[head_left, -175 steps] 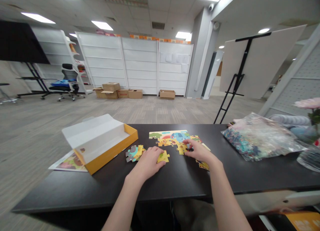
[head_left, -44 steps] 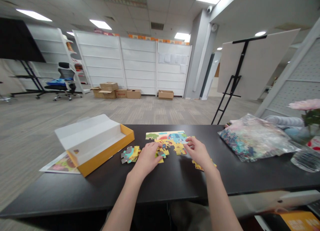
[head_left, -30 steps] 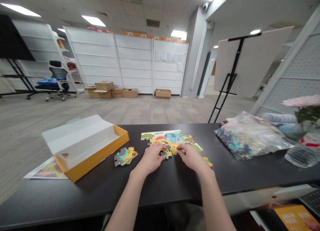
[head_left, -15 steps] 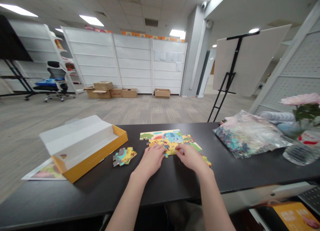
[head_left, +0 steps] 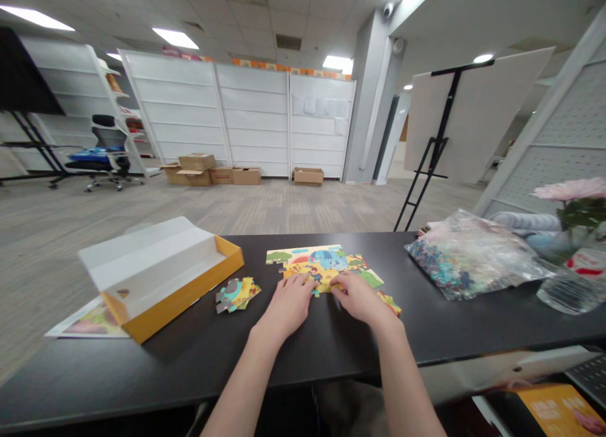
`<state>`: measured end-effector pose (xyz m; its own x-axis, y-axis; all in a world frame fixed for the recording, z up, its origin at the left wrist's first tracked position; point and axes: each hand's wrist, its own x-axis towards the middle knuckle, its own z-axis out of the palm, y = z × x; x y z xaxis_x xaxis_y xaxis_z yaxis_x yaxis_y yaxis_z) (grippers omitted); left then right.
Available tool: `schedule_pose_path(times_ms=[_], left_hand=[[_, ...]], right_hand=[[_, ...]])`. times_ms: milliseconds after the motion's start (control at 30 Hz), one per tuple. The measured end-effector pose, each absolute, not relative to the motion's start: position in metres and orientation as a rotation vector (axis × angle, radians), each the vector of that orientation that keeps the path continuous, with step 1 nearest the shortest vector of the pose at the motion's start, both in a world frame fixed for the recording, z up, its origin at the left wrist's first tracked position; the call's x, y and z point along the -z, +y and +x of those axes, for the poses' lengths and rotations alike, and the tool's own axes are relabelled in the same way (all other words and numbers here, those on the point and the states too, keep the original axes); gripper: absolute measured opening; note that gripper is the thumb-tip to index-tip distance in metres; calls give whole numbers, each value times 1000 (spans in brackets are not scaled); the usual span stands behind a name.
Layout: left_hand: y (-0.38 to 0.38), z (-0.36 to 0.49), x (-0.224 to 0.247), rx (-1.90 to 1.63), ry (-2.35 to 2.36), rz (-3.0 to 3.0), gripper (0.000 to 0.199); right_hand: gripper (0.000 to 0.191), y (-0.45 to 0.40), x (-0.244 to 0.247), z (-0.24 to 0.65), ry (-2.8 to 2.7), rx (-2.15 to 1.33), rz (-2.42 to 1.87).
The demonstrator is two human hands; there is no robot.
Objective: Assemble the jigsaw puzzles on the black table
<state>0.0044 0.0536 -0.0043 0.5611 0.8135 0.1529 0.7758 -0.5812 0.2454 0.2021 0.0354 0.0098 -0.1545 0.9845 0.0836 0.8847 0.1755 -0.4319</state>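
Note:
A partly joined jigsaw puzzle (head_left: 326,259) with a blue elephant and yellow ground lies flat on the black table. My left hand (head_left: 290,301) rests on its lower left part, fingers stretched out and pressing down. At the puzzle's lower edge, the thumb and fingers of my right hand (head_left: 358,298) are pinched on a yellow puzzle piece, mostly hidden by the fingers. Left of my left hand is a small pile of loose puzzle pieces (head_left: 237,295), grey, turquoise and yellow. More pieces (head_left: 391,303) show beyond my right wrist, partly covered by it.
An open yellow box (head_left: 184,298) with a white inside stands on the left, over a printed sheet (head_left: 89,322). On the right lie a clear bag of colourful bits (head_left: 473,254) and a clear plastic container (head_left: 570,292), near a pink flower (head_left: 570,189).
My right fingertips have shifted slightly at the puzzle's lower edge. My left hand stays flat on the puzzle. The whole view has moved a little.

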Motion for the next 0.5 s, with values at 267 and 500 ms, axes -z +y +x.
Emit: schedule_pose_path(times_ms=[267, 500], left_hand=[[59, -32, 3, -563, 1304, 2454, 50], [57, -61, -1, -524, 1366, 2283, 54]], right_hand=[[24, 35, -11, 213, -1989, -403, -1739], [21, 33, -16, 210, -1982, -408, -1716]])
